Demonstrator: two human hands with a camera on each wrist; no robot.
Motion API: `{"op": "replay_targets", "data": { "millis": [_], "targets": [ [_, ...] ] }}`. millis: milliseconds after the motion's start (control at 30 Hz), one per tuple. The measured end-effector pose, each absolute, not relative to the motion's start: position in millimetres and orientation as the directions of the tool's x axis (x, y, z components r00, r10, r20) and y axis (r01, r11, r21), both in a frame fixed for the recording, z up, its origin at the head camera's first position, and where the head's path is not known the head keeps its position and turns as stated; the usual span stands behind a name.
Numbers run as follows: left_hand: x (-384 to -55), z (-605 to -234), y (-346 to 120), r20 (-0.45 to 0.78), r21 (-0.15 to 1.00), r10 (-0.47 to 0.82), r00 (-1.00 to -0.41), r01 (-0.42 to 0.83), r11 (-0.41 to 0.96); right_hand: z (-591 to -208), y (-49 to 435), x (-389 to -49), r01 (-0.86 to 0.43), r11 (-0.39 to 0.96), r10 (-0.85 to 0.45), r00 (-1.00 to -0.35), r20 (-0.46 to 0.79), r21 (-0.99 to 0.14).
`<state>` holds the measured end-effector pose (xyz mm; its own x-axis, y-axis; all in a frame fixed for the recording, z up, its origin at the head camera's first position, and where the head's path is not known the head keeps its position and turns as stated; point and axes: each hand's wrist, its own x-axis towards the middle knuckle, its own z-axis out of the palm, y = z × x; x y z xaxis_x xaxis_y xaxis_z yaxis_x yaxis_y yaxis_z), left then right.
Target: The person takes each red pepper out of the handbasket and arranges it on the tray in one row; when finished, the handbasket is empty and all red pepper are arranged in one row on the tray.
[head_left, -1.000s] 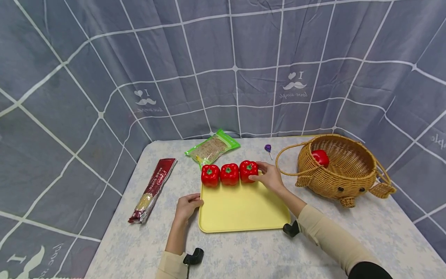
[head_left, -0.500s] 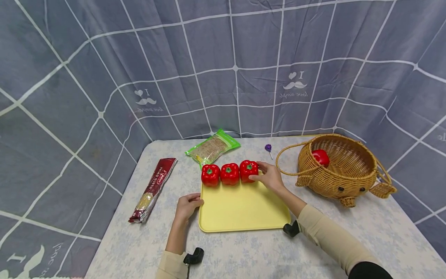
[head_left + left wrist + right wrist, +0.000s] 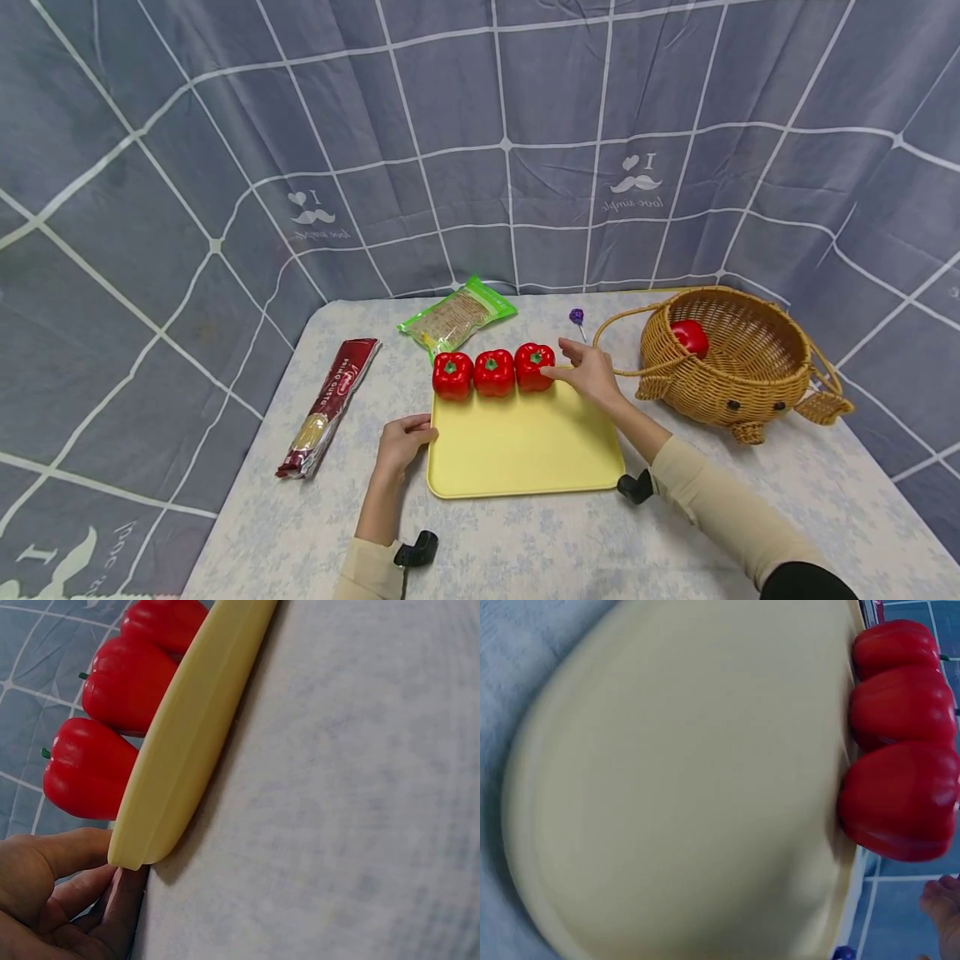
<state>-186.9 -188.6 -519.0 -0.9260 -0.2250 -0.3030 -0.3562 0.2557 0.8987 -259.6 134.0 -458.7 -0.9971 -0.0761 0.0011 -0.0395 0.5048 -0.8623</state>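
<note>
Three red bell peppers stand in a row along the far edge of a yellow tray: a left pepper, a middle pepper and a right pepper. My left hand grips the tray's left edge; the left wrist view has thumb and fingers pinching its corner. Beside the right pepper is my right hand, its thumb and fingers spread and holding nothing. The right wrist view places those fingertips a little apart from the nearest pepper.
At the right, a wicker basket with a looped handle contains another red pepper. Behind the tray lie a green-edged bag of brown contents and a purple lollipop. A dark red pasta packet lies left.
My right hand has let go of the right pepper, its fingers spreading and shifting slightly right. The left hand keeps its grip on the tray, and the peppers stay in place.
</note>
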Motion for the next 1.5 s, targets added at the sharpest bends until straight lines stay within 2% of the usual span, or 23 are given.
{"op": "replay_targets", "data": {
  "millis": [233, 533, 867, 1067, 1267, 1500],
  "targets": [
    [-188, -519, -189, -0.300, 0.902, -0.222, -0.928, -0.352, 0.251, -425, 155, -259, -0.095, 0.540, -0.087, -0.995, 0.056, -0.836],
    [-192, -515, -191, -0.295, 0.903, -0.227, -0.928, -0.348, 0.252, -386, 196, -262, -0.019, 0.425, -0.056, -0.998, -0.005, -0.905],
    [-191, -517, -190, -0.306, 0.899, -0.235, -0.923, -0.361, 0.247, -345, 250, -263, 0.196, 0.149, -0.004, -0.980, -0.198, -0.969],
    [-189, -518, -189, -0.307, 0.895, -0.238, -0.922, -0.364, 0.257, -344, 280, -268, 0.309, 0.059, 0.066, -0.950, -0.305, -0.949],
    [-189, -519, -191, -0.301, 0.897, -0.232, -0.925, -0.357, 0.260, -352, 301, -277, 0.416, -0.069, 0.193, -0.886, -0.421, -0.907],
    [-187, -523, -190, -0.296, 0.904, -0.219, -0.930, -0.347, 0.250, -369, 321, -286, 0.516, 0.032, 0.294, -0.823, -0.486, -0.856]
  ]
}}
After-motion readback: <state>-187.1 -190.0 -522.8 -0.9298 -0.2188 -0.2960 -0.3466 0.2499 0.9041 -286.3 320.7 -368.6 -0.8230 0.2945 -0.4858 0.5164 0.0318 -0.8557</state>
